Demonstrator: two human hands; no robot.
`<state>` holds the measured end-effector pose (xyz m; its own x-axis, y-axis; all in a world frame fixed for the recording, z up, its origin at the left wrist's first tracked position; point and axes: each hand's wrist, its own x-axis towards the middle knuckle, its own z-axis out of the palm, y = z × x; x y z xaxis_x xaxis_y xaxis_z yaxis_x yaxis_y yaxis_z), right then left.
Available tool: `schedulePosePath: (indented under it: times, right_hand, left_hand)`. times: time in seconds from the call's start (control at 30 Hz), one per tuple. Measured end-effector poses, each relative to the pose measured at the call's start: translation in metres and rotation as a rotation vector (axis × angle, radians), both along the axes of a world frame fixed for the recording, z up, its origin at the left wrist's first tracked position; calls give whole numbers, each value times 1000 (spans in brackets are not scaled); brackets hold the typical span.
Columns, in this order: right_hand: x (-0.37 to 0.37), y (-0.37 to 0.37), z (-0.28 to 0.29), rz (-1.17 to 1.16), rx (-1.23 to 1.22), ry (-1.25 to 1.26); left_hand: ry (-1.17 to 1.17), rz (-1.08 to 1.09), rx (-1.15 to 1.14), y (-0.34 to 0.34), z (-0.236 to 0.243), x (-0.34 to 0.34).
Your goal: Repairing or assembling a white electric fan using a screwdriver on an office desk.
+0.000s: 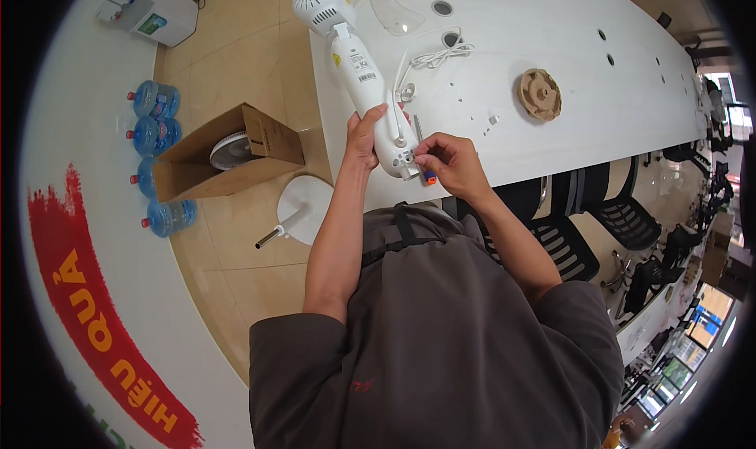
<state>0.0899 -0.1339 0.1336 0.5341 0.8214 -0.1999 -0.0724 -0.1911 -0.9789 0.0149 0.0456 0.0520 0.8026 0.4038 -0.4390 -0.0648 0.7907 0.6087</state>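
A white electric fan body (361, 75), with a vented round motor head (321, 6) at its far end, lies slantwise over the near left edge of the table. My left hand (365, 136) is closed around its lower neck. My right hand (455, 164) is closed in a pinch at the near end of the body, beside small openings there; whatever its fingertips hold is too small to make out. Partly hidden by the right hand lies a screwdriver (429, 178) with an orange and blue handle. A white power cord (441, 53) runs from the body and lies coiled to its right.
Clear fan blades (394, 12), a brown moulded-pulp piece (540, 96) and small white bits (494, 120) are on the white table (598, 110). Left on the floor are a cardboard box (272, 143), a round fan base (311, 199) and several water bottles (157, 138). Black chairs (563, 244) stand at right.
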Motion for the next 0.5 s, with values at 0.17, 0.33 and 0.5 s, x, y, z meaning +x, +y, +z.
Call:
schedulePosePath:
  times: [0.17, 0.33, 0.5]
  right_hand:
    - [1, 3, -1, 64, -69, -144]
    - [2, 10, 2, 112, -75, -293]
    - [1, 21, 17, 230, -171, -523]
  left_hand:
    - [-23, 40, -21, -2, -2, -5]
    - [-26, 38, -16, -2, -4, -5]
    - [-6, 90, -8, -5, -13, -3]
